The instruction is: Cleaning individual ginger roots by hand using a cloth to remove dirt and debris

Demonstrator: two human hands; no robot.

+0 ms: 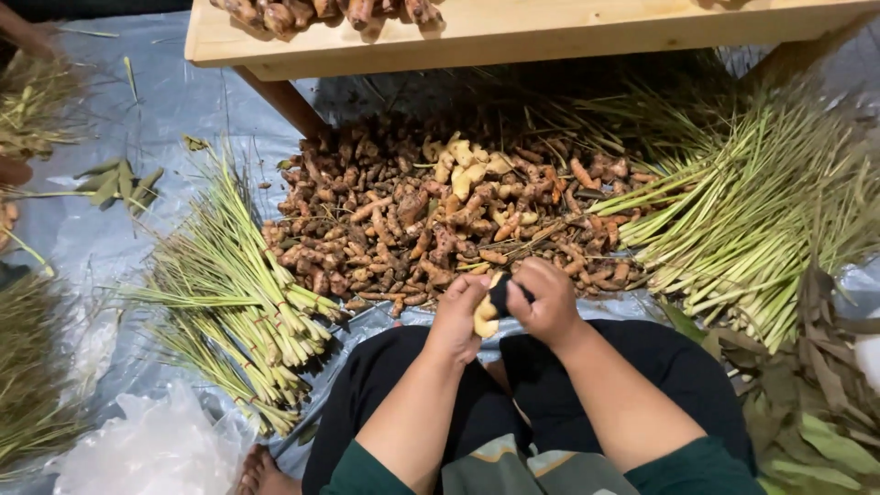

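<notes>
1. Ginger piece: pale yellow, knobbly, partly peeled, held just this side of the root heap.
2. Pinched from the left by the left hand, fingers curled tight around it.
3. Pressed from the right by the right hand, closed on a small dark tool, blade hidden.
4. Left of the heap: lemongrass bundle, green and pale-stemmed.
5. Right of the heap: a second lemongrass pile.
6. Beyond the heap: wooden bench.

Grey plastic sheet bears root pile between lemongrass bundles
</notes>
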